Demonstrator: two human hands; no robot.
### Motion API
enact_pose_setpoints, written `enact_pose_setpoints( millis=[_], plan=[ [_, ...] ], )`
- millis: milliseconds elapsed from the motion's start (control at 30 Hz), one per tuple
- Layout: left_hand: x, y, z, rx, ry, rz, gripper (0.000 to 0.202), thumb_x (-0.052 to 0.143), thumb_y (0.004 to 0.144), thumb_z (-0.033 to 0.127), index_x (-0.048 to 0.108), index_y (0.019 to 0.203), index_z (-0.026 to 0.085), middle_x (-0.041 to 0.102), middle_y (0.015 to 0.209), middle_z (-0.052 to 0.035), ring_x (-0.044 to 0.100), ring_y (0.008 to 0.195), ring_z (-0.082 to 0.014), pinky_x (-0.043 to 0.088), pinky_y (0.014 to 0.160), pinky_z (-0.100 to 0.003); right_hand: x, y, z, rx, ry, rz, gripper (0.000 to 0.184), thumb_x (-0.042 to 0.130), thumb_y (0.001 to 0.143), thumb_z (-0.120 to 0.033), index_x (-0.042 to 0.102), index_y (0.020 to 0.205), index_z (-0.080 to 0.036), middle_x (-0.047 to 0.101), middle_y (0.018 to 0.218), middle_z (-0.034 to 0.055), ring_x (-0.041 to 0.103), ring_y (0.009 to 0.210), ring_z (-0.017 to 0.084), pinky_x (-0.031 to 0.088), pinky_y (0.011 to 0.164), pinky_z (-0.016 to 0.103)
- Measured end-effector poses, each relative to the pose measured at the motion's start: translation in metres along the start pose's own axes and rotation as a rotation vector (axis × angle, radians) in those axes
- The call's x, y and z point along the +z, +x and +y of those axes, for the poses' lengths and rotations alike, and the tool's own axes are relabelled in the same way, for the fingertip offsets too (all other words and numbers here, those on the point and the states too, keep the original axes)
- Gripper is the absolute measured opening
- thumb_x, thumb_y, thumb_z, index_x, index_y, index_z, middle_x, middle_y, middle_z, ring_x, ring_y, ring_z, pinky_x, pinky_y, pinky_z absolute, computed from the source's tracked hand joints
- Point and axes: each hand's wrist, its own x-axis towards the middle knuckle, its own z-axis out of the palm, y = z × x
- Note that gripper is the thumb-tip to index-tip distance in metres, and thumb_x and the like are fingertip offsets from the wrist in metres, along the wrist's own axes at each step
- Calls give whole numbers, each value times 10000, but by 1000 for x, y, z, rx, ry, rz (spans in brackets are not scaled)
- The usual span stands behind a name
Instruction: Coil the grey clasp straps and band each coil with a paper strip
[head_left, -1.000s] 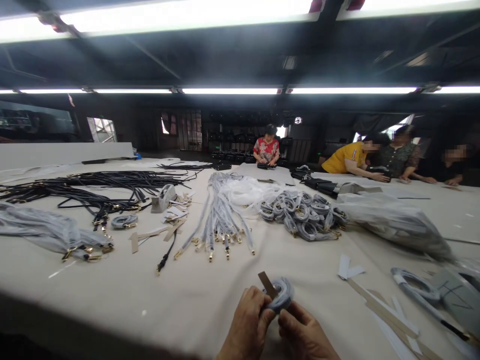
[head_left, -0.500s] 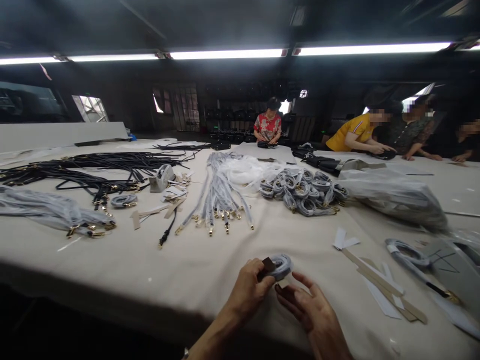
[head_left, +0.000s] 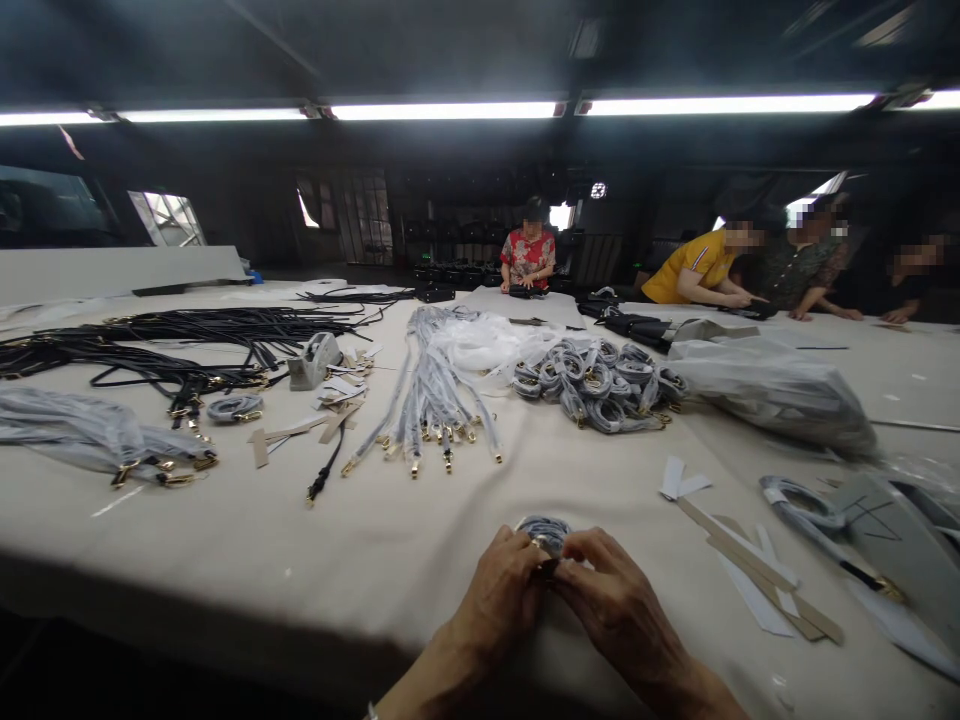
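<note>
A coiled strap (head_left: 546, 530) in clear grey plastic sleeving is held at the table's near edge. My left hand (head_left: 496, 595) is closed round the coil's near left side. Closed in a pinch, my right hand (head_left: 626, 605) meets it from the right, its fingertips on a small dark brown strip (head_left: 548, 567) at the near side of the coil. The fingers hide most of the strip and the lower part of the coil.
Ahead lie a pile of coiled straps (head_left: 600, 385) and long sleeved straps (head_left: 431, 390) with gold clasps. Black straps (head_left: 150, 340) and a tape dispenser (head_left: 313, 362) are left. Card strips (head_left: 750, 560) lie right. Several co-workers stand across the table (head_left: 360, 550).
My right hand has moved left and closed onto the strip; its fingers were spread before. My hands have come together, and the coil has shifted slightly left and turned. The view has panned slightly.
</note>
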Motion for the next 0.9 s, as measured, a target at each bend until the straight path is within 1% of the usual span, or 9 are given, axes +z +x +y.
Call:
enact_pose_setpoints(
  millis=[100,233,367,467,567,633,733,800,900],
  plan=[
    [1,-2,-2,33,27,-27,261,522,845,60,645,1015,213,673,1044,-51,582,954,-214,369,861,-342,7,-4,9,25,174,-64,208,539,928,-112,678,1008,-246,647,1075,73,644,964,198,561,817,302],
    [-2,-6,-5,-41,42,-39,201,546,835,61,659,897,215,648,965,-34,548,913,-195,377,840,-318,19,-17,21,40,234,-80,192,547,937,-128,644,1035,-262,689,951,26,650,878,184,553,793,297],
    [1,-10,-3,-125,88,-58,176,677,768,128,653,906,233,663,1010,-6,524,924,-210,365,817,-329,24,-24,23,63,202,-65,159,537,934,-145,644,975,-255,697,877,23,646,814,189,546,755,308],
    [8,-9,1,-227,186,-2,84,624,849,179,672,890,234,695,947,-20,520,877,-229,342,764,-357,26,-24,24,156,199,-36,73,594,884,-174,620,904,-240,684,805,9,650,736,174,553,689,280],
    [11,-8,5,-240,185,18,161,568,867,145,694,903,239,710,930,-36,524,865,-239,336,749,-367,26,-24,24,247,209,-4,217,622,812,-155,603,1016,-227,699,839,8,670,730,173,573,694,278],
    [10,-7,6,-237,151,17,196,570,838,119,706,908,242,717,938,-38,533,870,-245,341,761,-372,23,-22,22,209,190,-48,301,590,781,-102,626,1054,-225,721,902,25,688,805,193,576,757,305],
    [8,-7,7,-242,92,45,241,575,794,90,717,907,248,725,958,-25,550,894,-248,347,815,-384,15,-17,16,90,96,-129,329,520,748,-22,675,960,-221,740,900,36,693,840,209,560,770,312],
    [7,-7,9,-251,69,64,247,576,779,85,720,896,249,730,956,-18,558,897,-246,347,840,-386,9,-11,12,40,48,-161,321,518,752,-17,688,934,-220,745,855,32,694,801,204,545,745,296],
    [3,-6,17,-268,56,60,234,590,776,112,730,895,257,738,912,-18,562,888,-250,356,842,-381,-3,3,11,5,34,-210,234,564,771,-62,705,860,-226,737,765,20,685,707,188,513,670,259]
  ],
)
